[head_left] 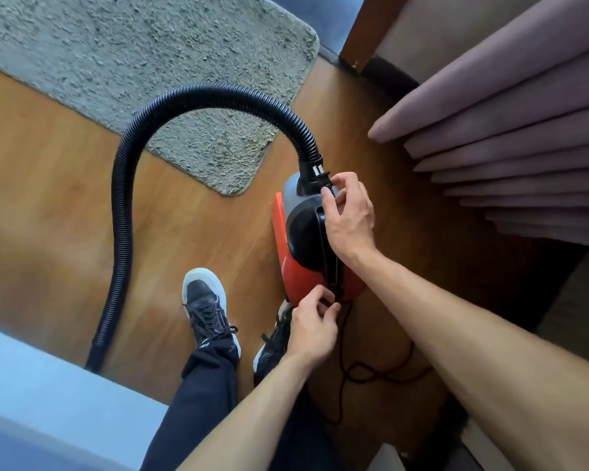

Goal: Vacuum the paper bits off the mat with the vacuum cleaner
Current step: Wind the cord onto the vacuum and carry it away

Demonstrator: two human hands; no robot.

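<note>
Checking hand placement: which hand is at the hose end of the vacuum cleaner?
The right hand, pinching at the hose collar; the left hand is at the vacuum cleaner's opposite end, pinching the black cord.

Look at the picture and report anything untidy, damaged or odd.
The cord trails from the vacuum cleaner into loose, tangled loops on the floor by the shoes, a possible trip hazard. The left hand and right hand both pinch it. Nothing looks spilled or broken.
</note>
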